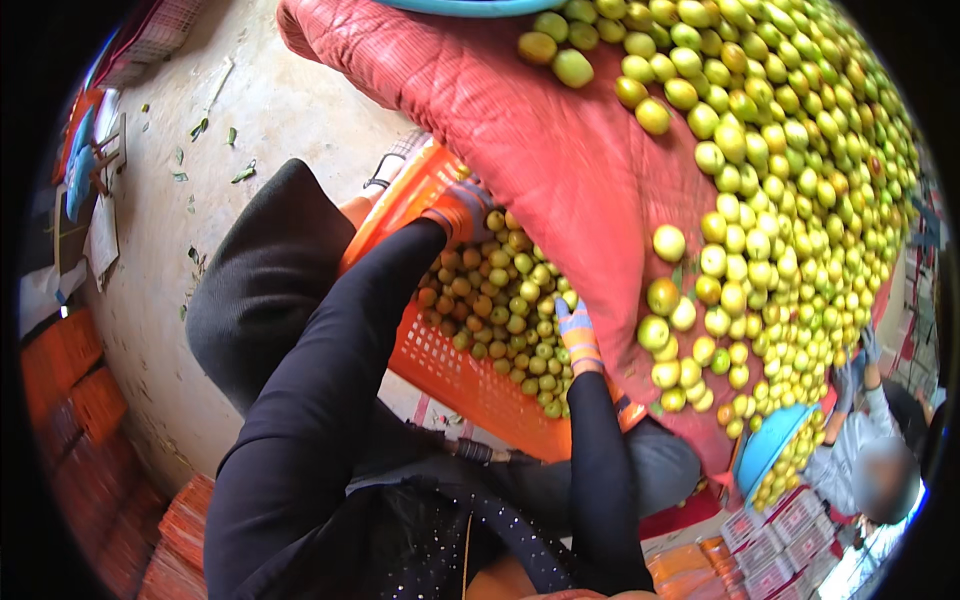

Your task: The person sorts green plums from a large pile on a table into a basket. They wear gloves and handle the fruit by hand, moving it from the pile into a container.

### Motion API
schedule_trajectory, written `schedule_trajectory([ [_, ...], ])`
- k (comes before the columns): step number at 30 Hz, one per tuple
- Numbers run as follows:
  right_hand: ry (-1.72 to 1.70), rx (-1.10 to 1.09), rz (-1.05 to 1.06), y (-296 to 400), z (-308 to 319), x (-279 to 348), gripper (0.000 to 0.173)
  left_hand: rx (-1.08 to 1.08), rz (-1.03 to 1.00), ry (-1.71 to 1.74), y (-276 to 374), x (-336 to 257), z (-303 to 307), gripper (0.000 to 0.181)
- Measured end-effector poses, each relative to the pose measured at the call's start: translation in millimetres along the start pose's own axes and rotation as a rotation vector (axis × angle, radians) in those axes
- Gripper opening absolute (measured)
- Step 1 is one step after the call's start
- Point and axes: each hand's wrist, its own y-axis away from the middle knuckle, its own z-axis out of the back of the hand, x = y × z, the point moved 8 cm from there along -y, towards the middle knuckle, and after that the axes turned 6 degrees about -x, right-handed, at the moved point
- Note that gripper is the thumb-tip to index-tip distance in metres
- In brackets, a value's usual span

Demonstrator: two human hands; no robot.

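An orange plastic crate stands between my knees, tilted in view and filled with green and brownish jujubes. My left hand, in an orange and grey striped glove, lies at the crate's far left end, against the fruit; its fingertips are hidden. My right hand, in an orange and lilac striped glove, is over the fruit on the crate's right side. Its thumb stands apart, and the red quilt's edge partly hides the other fingers. That red quilted cloth hangs down over the crate's right side.
A large heap of jujubes covers the quilt. Blue basins sit at its edges. At right, a co-worker reaches toward the heap with gloved hands. Orange crates are stacked left; leaves litter the floor.
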Motion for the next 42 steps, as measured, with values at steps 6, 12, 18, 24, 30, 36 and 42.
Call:
schedule_trajectory([
  [6,0.265,0.185,-0.053,57.6,19.1,34.5,0.09,-0.18,0.119,0.008,41.7,-24.2,10.4,0.074],
  [12,0.428,0.366,0.099,97.6,19.6,109.0,0.082,-0.032,0.287,-0.064,122.6,-83.6,-2.1,0.075],
  [18,0.254,0.561,0.166,119.2,-39.8,87.6,0.077,-0.062,-0.407,-0.176,160.1,-188.6,2.9,0.07],
  [24,0.171,0.533,0.241,119.0,10.4,94.8,0.056,0.187,-0.211,-0.259,172.2,-160.7,-25.7,0.055],
  [30,-0.372,-0.062,0.395,91.2,193.9,185.6,0.036,0.21,-0.066,-0.208,172.7,-97.0,25.5,0.028],
  [36,-0.456,-0.693,0.21,40.0,342.7,71.3,0.03,-0.415,-0.415,0.368,149.8,-193.0,188.3,0.017],
  [42,-0.361,-0.865,0.068,-20.0,410.7,-44.2,0.039,-0.759,-0.408,0.827,75.2,-187.2,305.3,0.017],
])
